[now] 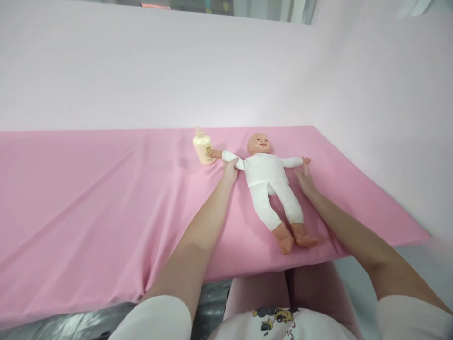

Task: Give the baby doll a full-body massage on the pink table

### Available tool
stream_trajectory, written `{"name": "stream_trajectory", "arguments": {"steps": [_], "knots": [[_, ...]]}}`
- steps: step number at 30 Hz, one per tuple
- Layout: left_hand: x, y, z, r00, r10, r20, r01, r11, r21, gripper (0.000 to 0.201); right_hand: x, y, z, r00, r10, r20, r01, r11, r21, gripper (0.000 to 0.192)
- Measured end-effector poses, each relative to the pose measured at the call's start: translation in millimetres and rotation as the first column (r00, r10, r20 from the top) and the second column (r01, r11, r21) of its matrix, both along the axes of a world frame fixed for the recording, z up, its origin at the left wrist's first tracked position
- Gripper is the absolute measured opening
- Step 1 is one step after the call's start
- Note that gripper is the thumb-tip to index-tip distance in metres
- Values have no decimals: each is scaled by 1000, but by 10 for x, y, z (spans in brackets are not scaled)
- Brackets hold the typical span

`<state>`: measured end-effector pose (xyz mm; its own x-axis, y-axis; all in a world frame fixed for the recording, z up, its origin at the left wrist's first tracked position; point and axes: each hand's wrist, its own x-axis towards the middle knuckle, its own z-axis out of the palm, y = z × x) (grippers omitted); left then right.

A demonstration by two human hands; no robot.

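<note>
A baby doll point(266, 169) in a white cloth suit lies on its back on the pink cloth, arms spread out and feet towards me. My left hand point(230, 170) is closed around the doll's sleeved arm on the left, thumb on top. At the doll's other arm, my right hand point(305, 180) has its fingers closed by the wrist, partly hidden there. A baby bottle point(204, 148) with a milky, yellowish filling stands just beyond the doll's left-side hand, which overlaps it in view.
The pink cloth point(88, 203) covers a long table, with wrinkles running to its front edge. A white wall point(159, 71) rises right behind it, and another wall point(399, 123) stands on the right. A window point(262, 9) shows at the top.
</note>
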<state>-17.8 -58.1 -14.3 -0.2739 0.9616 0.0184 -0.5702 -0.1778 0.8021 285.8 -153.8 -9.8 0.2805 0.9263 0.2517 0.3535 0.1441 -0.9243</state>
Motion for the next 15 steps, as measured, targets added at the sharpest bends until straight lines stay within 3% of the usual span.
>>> {"name": "stream_trajectory", "arguments": {"steps": [4, 7, 12, 15], "knots": [[9, 2, 7, 998, -14, -59, 13, 1000, -24, 46, -215, -600, 178, 953, 136, -270, -192, 962, -193, 56], [30, -9, 30, 999, -21, -29, 20, 999, -40, 43, -294, -1079, 331, 841, 281, -463, -446, 845, -297, 41], [65, -55, 52, 999, -8, 49, 10, 999, -33, 53, -189, -1661, 442, 641, 269, -719, -687, 618, -382, 41], [62, -92, 29, 999, 10, -37, -8, 999, 45, 59, -124, -1839, 421, 551, 229, -802, -754, 549, -361, 40]]}}
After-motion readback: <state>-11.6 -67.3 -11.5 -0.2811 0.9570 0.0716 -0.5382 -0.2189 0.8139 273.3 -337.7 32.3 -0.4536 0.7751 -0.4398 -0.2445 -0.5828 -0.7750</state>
